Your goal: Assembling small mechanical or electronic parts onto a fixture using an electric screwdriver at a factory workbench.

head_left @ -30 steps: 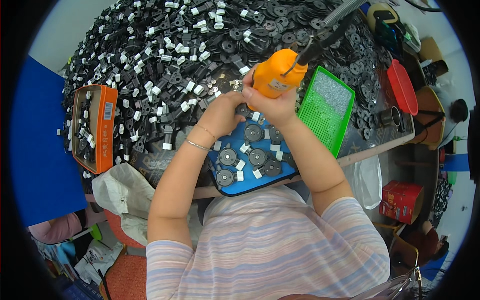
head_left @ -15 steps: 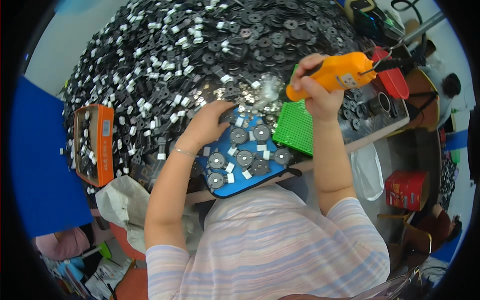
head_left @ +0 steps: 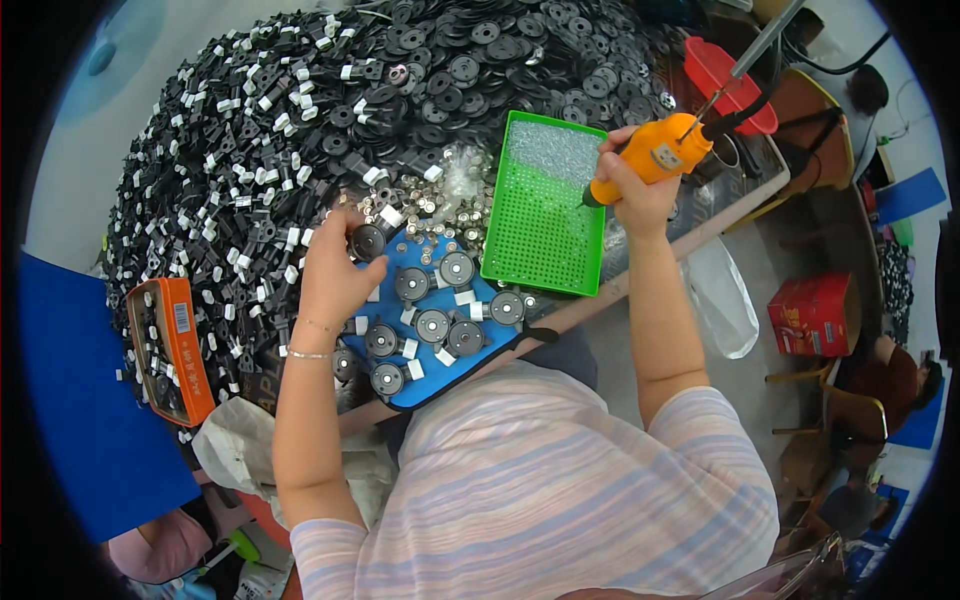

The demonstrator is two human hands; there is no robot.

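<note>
My right hand (head_left: 641, 192) is wrapped round an orange electric screwdriver (head_left: 662, 150). The driver's dark tip points down over the right side of a green perforated tray (head_left: 545, 235), whose far end holds many small silvery screws (head_left: 550, 150). Between thumb and fingers of my left hand (head_left: 335, 262) is a round black plastic part (head_left: 368, 241), at the far left edge of a blue mat (head_left: 450, 375). Several similar round parts with white tabs, such as one assembled part (head_left: 432, 326), lie on that mat. Small metal discs (head_left: 425, 215) are strewn just beyond it.
A big heap of black parts with white ends (head_left: 260, 130) and black discs (head_left: 490, 60) covers the far table. An orange box (head_left: 185, 350) stands left, a red basin (head_left: 735, 85) far right. The screwdriver's cable (head_left: 740, 118) runs up to a metal arm.
The view has shifted. My left hand has drawn left with the round black part. My right hand has brought the screwdriver's tip over the green tray, which now shows fully.
</note>
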